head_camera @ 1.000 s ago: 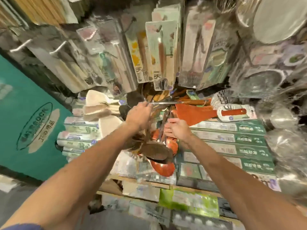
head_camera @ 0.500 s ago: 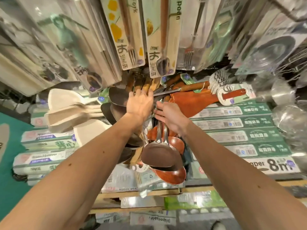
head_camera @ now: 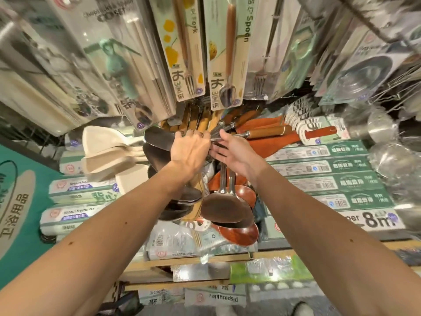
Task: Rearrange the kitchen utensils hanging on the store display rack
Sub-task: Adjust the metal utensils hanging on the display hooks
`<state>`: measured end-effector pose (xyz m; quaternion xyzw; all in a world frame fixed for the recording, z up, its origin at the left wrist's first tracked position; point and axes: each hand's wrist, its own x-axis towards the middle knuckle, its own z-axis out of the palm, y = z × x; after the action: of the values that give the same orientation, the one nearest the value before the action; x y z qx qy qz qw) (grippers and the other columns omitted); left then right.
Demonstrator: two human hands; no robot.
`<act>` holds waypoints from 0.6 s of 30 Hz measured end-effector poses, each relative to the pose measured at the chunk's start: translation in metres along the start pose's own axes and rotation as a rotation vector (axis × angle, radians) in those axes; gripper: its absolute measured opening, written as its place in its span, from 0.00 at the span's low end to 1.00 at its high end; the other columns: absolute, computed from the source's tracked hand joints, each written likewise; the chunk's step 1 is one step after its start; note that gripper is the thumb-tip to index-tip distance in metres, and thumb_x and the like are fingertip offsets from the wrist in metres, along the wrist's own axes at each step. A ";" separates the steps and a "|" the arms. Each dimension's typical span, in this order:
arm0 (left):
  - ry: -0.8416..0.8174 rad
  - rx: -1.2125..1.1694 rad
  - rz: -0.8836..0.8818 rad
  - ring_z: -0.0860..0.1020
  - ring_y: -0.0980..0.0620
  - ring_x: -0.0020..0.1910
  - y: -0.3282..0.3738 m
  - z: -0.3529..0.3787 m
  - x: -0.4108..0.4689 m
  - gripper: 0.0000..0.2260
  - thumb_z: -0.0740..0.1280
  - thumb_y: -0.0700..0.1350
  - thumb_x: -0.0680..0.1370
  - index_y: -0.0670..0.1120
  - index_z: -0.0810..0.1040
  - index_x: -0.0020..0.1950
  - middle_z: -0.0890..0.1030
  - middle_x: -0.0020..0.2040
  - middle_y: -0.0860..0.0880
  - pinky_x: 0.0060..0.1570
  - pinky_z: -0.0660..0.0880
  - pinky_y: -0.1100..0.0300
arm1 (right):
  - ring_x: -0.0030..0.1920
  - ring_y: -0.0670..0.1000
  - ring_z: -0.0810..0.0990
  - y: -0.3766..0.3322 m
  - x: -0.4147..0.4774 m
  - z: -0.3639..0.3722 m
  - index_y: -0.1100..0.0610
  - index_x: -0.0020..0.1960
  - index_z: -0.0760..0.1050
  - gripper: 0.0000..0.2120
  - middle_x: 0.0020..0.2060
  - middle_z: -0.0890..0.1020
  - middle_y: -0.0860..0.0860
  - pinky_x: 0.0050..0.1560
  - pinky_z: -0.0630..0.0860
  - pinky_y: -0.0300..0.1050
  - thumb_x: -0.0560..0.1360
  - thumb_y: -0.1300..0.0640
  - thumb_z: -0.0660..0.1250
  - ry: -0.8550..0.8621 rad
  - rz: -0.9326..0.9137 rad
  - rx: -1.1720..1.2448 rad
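Note:
A bunch of metal ladles (head_camera: 224, 207) with wooden handles (head_camera: 265, 133) hangs from a hook in the middle of the rack, with red-brown wooden spoons (head_camera: 241, 232) behind them. My left hand (head_camera: 190, 150) is closed over the tops of the handles where they meet the hook. My right hand (head_camera: 232, 152) is beside it, palm open and fingers spread, touching the metal shafts without gripping them. Dark ladle bowls (head_camera: 157, 139) lie left of my left hand. The hook itself is hidden by my hands.
Pale wooden spatulas (head_camera: 102, 151) hang to the left. Orange-red spatulas (head_camera: 264, 124) hang to the right. Carded forks and spoons (head_camera: 225, 53) dangle overhead. Green boxed rolls (head_camera: 319, 169) are stacked at right, steel bowls (head_camera: 391, 160) at far right, wrap boxes (head_camera: 75, 199) at left.
The view has come closer to the rack. My left hand has stayed on the handle tops. My right hand has opened from a closed grip on the shafts to a flat, spread palm.

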<state>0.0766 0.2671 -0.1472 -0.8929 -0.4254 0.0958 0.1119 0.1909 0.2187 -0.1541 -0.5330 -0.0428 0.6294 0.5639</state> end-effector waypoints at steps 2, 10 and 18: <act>0.030 -0.009 -0.005 0.77 0.42 0.62 -0.003 -0.007 -0.008 0.22 0.64 0.44 0.81 0.44 0.65 0.74 0.80 0.61 0.43 0.57 0.71 0.45 | 0.53 0.56 0.81 -0.003 -0.005 0.002 0.61 0.55 0.75 0.06 0.53 0.80 0.57 0.62 0.77 0.53 0.82 0.59 0.62 -0.019 -0.008 0.010; 0.060 0.101 0.152 0.78 0.42 0.61 -0.011 -0.050 -0.030 0.25 0.66 0.41 0.79 0.42 0.63 0.74 0.80 0.59 0.43 0.60 0.70 0.46 | 0.66 0.63 0.75 -0.015 -0.037 0.011 0.64 0.73 0.66 0.22 0.71 0.71 0.63 0.63 0.76 0.55 0.81 0.58 0.64 0.008 0.026 0.113; 0.026 0.175 0.385 0.79 0.43 0.59 -0.004 -0.079 -0.044 0.18 0.59 0.39 0.82 0.48 0.65 0.72 0.81 0.56 0.45 0.57 0.70 0.48 | 0.70 0.62 0.71 -0.007 -0.091 -0.007 0.65 0.64 0.70 0.14 0.70 0.69 0.66 0.70 0.70 0.52 0.82 0.59 0.62 0.015 0.125 0.276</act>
<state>0.0674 0.2254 -0.0672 -0.9458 -0.2355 0.1404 0.1739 0.1817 0.1483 -0.0957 -0.4567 0.0816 0.6593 0.5916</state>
